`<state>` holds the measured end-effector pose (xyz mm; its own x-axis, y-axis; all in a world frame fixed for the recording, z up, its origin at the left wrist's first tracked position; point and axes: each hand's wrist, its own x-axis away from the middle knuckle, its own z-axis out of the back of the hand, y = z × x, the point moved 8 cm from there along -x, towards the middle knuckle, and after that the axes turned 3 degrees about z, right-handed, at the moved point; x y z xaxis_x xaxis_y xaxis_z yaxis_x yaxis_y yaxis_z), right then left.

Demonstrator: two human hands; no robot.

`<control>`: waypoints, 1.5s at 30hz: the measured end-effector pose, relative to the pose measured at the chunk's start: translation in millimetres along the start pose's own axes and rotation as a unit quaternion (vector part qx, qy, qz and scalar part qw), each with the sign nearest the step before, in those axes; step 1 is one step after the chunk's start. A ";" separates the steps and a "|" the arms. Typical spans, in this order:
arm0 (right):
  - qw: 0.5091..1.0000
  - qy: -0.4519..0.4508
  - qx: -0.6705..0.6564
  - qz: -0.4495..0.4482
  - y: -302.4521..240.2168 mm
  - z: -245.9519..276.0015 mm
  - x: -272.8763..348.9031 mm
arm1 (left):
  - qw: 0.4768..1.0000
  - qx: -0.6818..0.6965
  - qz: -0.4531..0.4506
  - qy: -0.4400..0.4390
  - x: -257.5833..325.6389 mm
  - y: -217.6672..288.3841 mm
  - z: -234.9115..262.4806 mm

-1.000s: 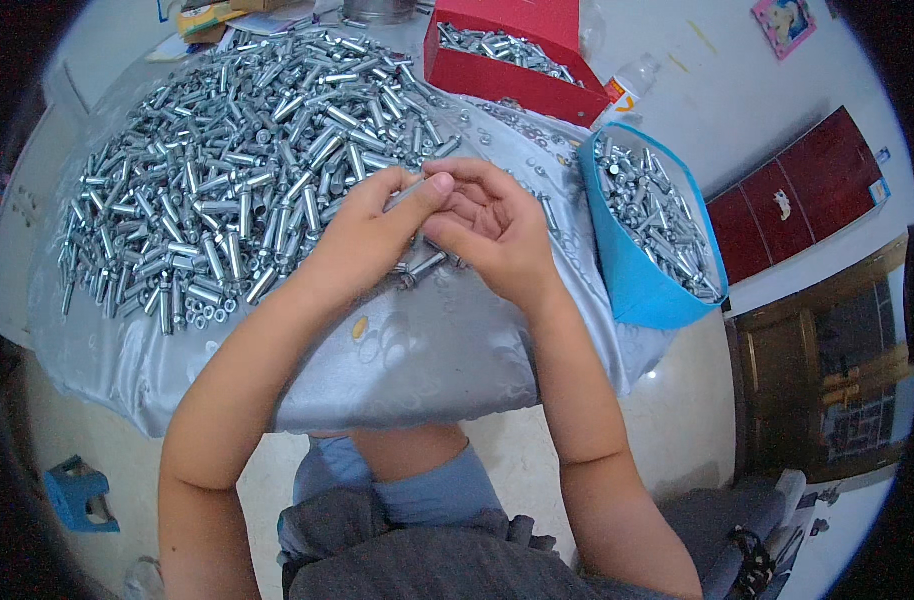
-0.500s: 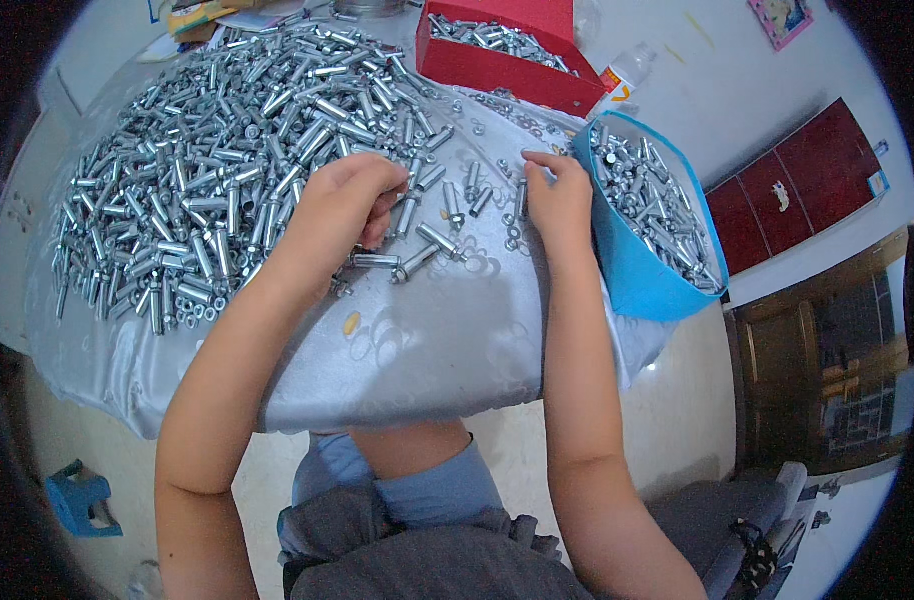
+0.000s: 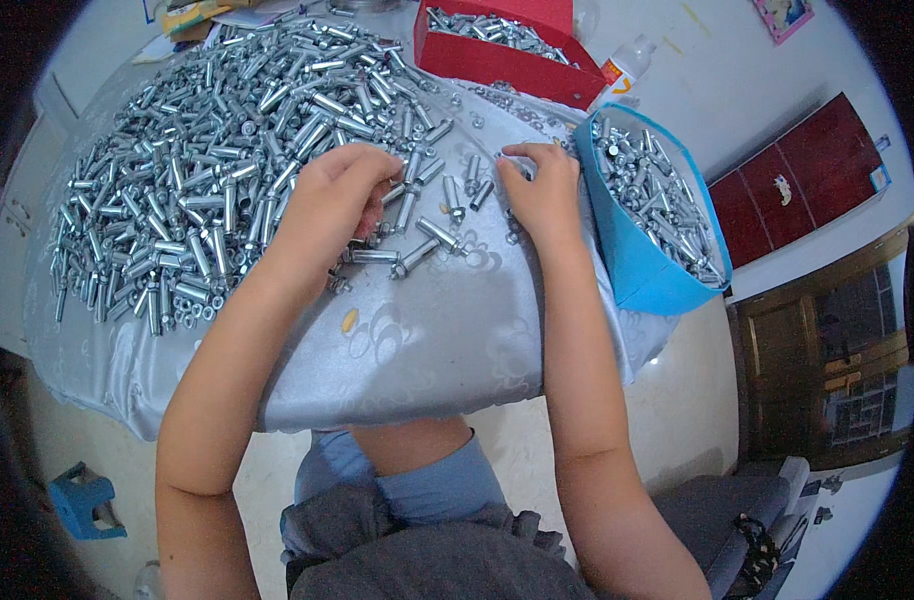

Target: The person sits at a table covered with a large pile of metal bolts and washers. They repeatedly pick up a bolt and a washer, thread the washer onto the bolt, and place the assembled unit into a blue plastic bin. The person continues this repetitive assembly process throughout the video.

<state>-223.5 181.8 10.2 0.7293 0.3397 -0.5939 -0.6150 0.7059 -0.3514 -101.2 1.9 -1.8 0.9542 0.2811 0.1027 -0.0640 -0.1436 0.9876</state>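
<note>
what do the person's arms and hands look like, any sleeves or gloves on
Both arms are bare from the lower edge of the picture up to the fingers: no sleeves, gloves, watch or bands show. The left hand and right hand are ungloved, with short, plain fingernails. No markings can be made out.

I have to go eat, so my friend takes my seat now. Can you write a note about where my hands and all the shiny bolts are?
Left hand: curled at the edge of the big heap of silver metal sleeve bolts, fingers among them; grip unclear.
Right hand: flat on the grey tablecloth beside the blue bin, touching small parts.
Done: blue bin partly full of bolts.
Left: the big heap, plus a few loose bolts between the hands.
</note>
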 end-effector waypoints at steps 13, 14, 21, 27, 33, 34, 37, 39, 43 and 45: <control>0.947 -0.097 -0.233 0.200 -90.7 -1.4 19.5 | 0.986 0.168 0.013 -0.008 -7.6 6.4 19.6; 0.942 -0.099 -0.242 0.210 -95.0 -0.6 20.9 | 0.981 0.190 0.013 -0.017 -7.8 8.7 21.1; 0.905 -0.156 -0.184 0.352 -153.3 4.1 36.5 | 0.971 0.231 -0.032 0.045 -15.0 18.4 46.5; 0.946 -0.050 -0.054 0.317 -119.7 10.1 -17.2 | 0.971 0.223 -0.041 0.073 -16.3 16.4 56.8; 0.992 0.036 -0.118 0.004 14.8 -10.0 -52.2 | 0.981 0.188 -0.021 0.051 -11.4 17.0 36.4; 0.993 0.022 -0.118 0.004 17.5 -14.8 -54.7 | 0.982 0.182 -0.022 0.051 -11.1 17.0 35.0; 0.996 -0.009 -0.080 0.021 16.0 -28.3 -66.6 | 0.983 0.175 -0.008 0.054 -13.4 10.0 33.2; 0.993 -0.080 -0.077 0.023 18.2 -55.5 -83.3 | 0.983 0.175 -0.001 0.052 -16.2 5.1 31.8; 0.979 -0.164 0.000 0.117 -2.1 -88.4 -95.6 | 0.984 0.168 0.004 0.066 -15.0 3.1 30.8; 0.976 -0.170 0.006 0.134 -1.8 -99.3 -102.2 | 0.983 0.173 0.000 0.057 -14.8 4.8 29.9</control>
<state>-326.8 84.0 -0.2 0.6012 0.6983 -0.3885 -0.7954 0.5695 -0.2075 -106.9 -31.3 -2.1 0.9138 0.3830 0.1355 0.0573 -0.4517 0.8903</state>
